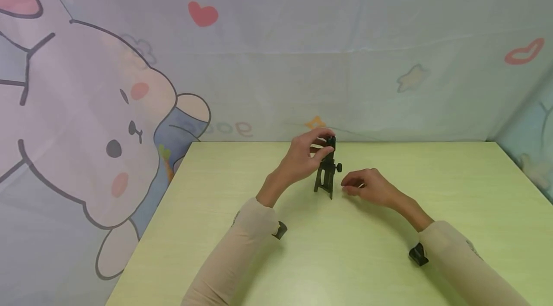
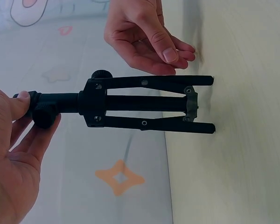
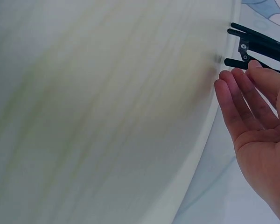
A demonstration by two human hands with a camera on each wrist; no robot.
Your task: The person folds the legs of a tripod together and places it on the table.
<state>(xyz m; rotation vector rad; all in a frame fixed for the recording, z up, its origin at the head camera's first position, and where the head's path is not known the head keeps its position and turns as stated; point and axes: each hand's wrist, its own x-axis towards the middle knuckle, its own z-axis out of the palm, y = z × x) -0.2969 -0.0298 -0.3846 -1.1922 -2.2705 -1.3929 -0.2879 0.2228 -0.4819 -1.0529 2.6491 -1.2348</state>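
Observation:
A small black tripod [image 1: 327, 165] is upright over the table, its legs only slightly spread. Its top end is pinched between the thumb and fingers of my left hand [image 1: 304, 157]. In the left wrist view a round knob [image 2: 101, 74] sticks out beside the collar of the tripod [image 2: 144, 103]. Whether the feet touch the table, I cannot tell. My right hand [image 1: 371, 187] is just right of the legs, fingers loosely bent and holding nothing. In the right wrist view that hand [image 3: 261, 121] partly covers the tripod legs [image 3: 266, 49].
The pale yellow-green table [image 1: 207, 248] reaches back to a cloth backdrop [image 1: 276, 66] printed with a rabbit, hearts and stars. Black wrist devices [image 1: 418, 254] are at both cuffs.

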